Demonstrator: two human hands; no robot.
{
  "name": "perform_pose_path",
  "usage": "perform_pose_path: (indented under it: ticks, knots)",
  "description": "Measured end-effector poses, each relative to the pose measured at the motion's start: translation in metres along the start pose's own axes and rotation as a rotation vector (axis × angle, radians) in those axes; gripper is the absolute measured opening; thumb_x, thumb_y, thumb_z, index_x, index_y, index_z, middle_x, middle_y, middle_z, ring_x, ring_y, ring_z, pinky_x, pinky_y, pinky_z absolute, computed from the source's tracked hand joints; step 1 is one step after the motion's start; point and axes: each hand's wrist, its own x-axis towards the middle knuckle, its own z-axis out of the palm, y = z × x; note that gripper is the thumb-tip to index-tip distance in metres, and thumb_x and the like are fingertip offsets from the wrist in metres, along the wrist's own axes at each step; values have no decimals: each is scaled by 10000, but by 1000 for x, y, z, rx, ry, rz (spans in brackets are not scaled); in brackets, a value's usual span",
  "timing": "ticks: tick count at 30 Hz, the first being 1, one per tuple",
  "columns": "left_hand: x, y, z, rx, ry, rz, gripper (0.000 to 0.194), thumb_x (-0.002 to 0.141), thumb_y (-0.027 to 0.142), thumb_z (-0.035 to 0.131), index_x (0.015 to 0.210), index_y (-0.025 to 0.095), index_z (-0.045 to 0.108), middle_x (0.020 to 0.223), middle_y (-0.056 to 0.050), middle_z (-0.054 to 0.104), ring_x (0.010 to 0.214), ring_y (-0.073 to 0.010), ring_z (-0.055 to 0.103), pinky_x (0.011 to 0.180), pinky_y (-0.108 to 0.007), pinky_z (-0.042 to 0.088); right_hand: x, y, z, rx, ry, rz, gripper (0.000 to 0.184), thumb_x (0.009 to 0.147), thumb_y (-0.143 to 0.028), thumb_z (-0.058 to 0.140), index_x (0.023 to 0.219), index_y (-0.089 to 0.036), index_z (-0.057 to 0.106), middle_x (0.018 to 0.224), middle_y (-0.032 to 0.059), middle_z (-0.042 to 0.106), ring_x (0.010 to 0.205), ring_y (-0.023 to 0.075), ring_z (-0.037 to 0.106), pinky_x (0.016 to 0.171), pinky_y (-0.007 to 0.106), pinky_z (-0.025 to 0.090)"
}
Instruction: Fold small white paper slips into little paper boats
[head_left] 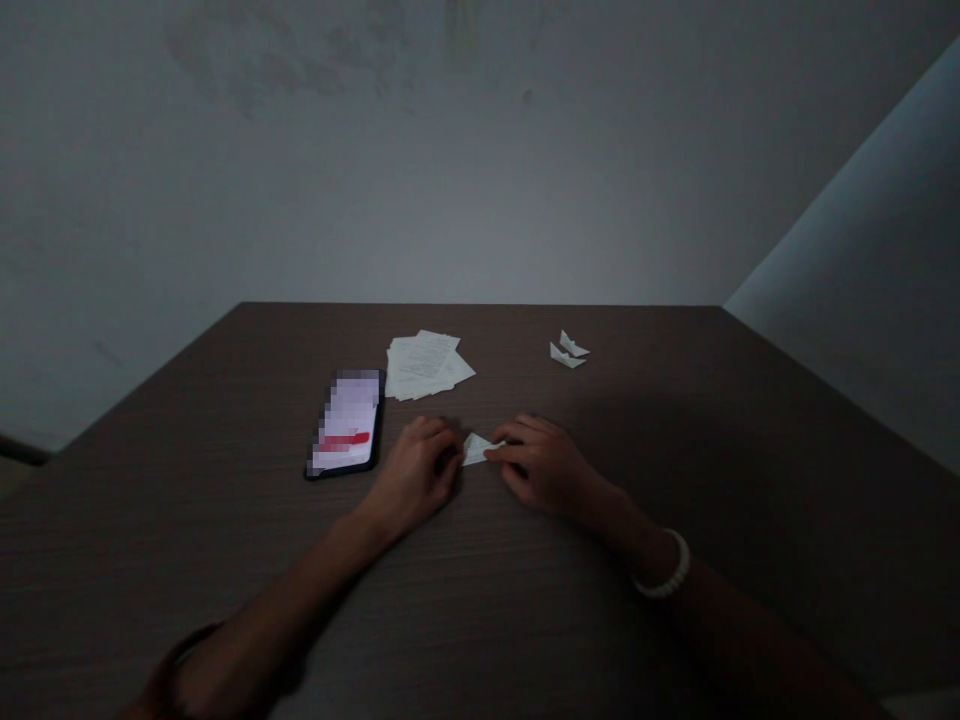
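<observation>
A small folded piece of white paper [477,449] lies on the dark wooden table [480,620] between my two hands. My left hand [417,474] rests curled at its left edge, fingers closed against the paper. My right hand [541,464] pinches the paper's right tip with fingers pressed together. A white bracelet [666,572] circles my right wrist.
A phone [346,423] with a lit screen lies left of my hands. A loose stack of white paper sheets [426,364] sits behind it. Two small folded paper boats [568,351] stand at the back right. A pale wall rises behind the table.
</observation>
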Motion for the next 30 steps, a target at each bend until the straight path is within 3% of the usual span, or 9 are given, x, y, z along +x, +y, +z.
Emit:
perform_pose_path:
  ticks: [4, 14, 20, 30]
  knots:
    - [0, 1, 2, 102, 4, 13, 122, 858, 270, 599, 865, 154, 637, 897, -79, 602, 874, -246, 530, 784, -388, 433, 1, -4, -1, -3, -9, -8, 220, 801, -139, 619, 980, -215, 722, 1000, 65, 642, 908, 208, 531, 804, 347, 437]
    - [2, 1, -2, 175, -25, -42, 149, 836, 295, 620, 880, 156, 650, 916, -86, 603, 909, -265, 541, 802, -409, 447, 4, -12, -3, -1, -16, -29, 167, 823, -194, 628, 954, -216, 729, 937, 61, 622, 880, 201, 513, 764, 330, 420]
    - [2, -2, -12, 150, -85, -21, 136, 851, 204, 566, 922, 176, 678, 927, -82, 609, 930, -260, 554, 841, -423, 454, 4, -11, -3, 3, -7, -11, 134, 831, -202, 626, 912, -209, 732, 932, 55, 620, 878, 193, 517, 764, 323, 415]
    - [1, -12, -15, 26, -119, 33, 319, 789, 38, 492, 1008, 173, 681, 1025, -94, 605, 1000, -260, 561, 884, -443, 484, 4, -8, -3, 8, -9, 11, 147, 810, -200, 642, 917, -224, 740, 911, 49, 624, 864, 194, 526, 750, 323, 420]
